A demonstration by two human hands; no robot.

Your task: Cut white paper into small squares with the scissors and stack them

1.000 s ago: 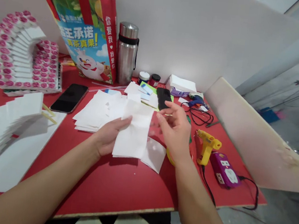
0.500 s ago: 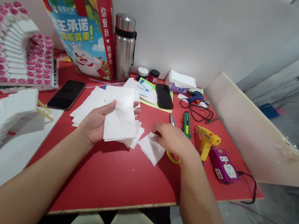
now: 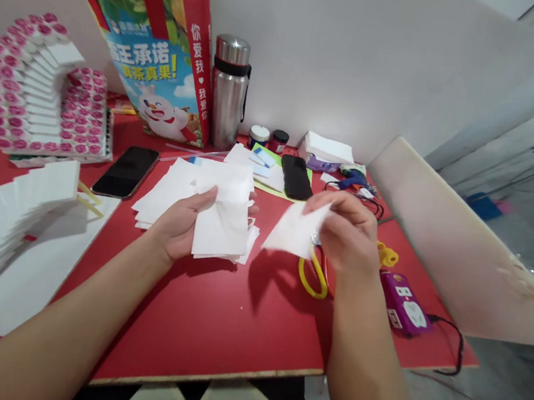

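Note:
My left hand (image 3: 180,225) grips a small stack of white paper squares (image 3: 223,224) just above the red table (image 3: 213,323), thumb on top. My right hand (image 3: 348,233) is raised above the table and pinches a single white paper square (image 3: 295,232) at its right corner. Yellow-handled scissors (image 3: 312,277) lie on the table under that hand. More white paper squares (image 3: 170,191) are spread on the table behind my left hand.
A yellow glue gun (image 3: 387,254) and purple power strip (image 3: 403,302) lie at right. Two black phones (image 3: 127,171) (image 3: 295,176), a steel flask (image 3: 228,91), a printed bag (image 3: 160,63), small jars (image 3: 257,135) and stacked white cards with pink rosettes (image 3: 32,87) stand behind and left.
My right hand dropped to the table, took the loose paper square lying by the scissors, and lifted it. My left hand drew its stack of squares slightly left.

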